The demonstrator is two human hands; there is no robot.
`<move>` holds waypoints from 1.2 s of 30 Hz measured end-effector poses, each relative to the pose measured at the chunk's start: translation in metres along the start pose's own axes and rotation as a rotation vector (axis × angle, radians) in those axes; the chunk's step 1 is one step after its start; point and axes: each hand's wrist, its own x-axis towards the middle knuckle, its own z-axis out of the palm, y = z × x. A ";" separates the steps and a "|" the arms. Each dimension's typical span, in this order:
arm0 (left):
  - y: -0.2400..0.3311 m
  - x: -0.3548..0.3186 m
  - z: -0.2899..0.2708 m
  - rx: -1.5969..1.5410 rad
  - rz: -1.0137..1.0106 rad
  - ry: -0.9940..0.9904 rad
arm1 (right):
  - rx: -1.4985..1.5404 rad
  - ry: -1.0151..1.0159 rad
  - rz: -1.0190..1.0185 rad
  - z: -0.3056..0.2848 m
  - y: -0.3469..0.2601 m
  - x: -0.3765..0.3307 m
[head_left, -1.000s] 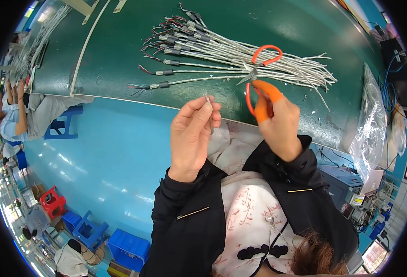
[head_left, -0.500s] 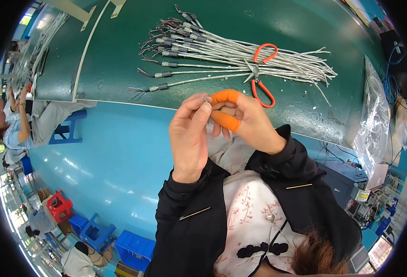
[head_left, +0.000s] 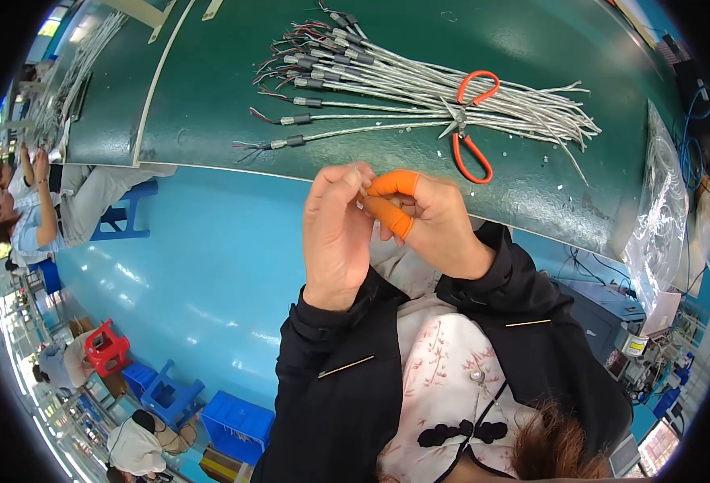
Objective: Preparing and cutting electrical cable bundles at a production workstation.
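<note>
My left hand (head_left: pixel 335 233) and my right hand (head_left: pixel 431 221) meet just below the near edge of the green table (head_left: pixel 210 97). Their fingertips pinch together at one spot. The thin wire piece between them is almost hidden by the fingers. Orange rubber cots cover my right thumb and forefinger. Orange-handled scissors (head_left: pixel 469 129) lie on the table just beyond my hands, on top of a bundle of grey cables (head_left: pixel 419 84) with dark ends fanned to the left.
A clear plastic bag (head_left: pixel 660 201) hangs at the table's right end. Another person (head_left: pixel 25 209) sits at the far left by a blue stool (head_left: pixel 125 217). A red stool (head_left: pixel 105 346) and blue crates (head_left: pixel 234 423) stand on the blue floor.
My right hand has laid the scissors down on the cable bundle and come over to my left hand. Both hands now pinch together at the fingertips.
</note>
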 end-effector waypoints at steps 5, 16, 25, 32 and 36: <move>0.007 0.004 0.000 0.029 -0.077 0.052 | 0.139 -0.062 0.165 -0.001 -0.011 -0.002; -0.017 0.007 0.012 0.102 -0.133 -0.054 | 0.252 -0.056 0.285 -0.046 -0.014 0.004; -0.024 0.022 0.014 0.026 -0.069 -0.012 | -1.324 0.217 -0.674 -0.166 -0.004 0.038; -0.020 0.018 0.002 -0.042 -0.109 0.003 | -1.628 -0.117 -0.711 -0.160 -0.005 0.054; -0.010 0.012 -0.006 -0.058 -0.102 0.003 | -1.523 -0.042 -0.810 -0.145 -0.009 0.051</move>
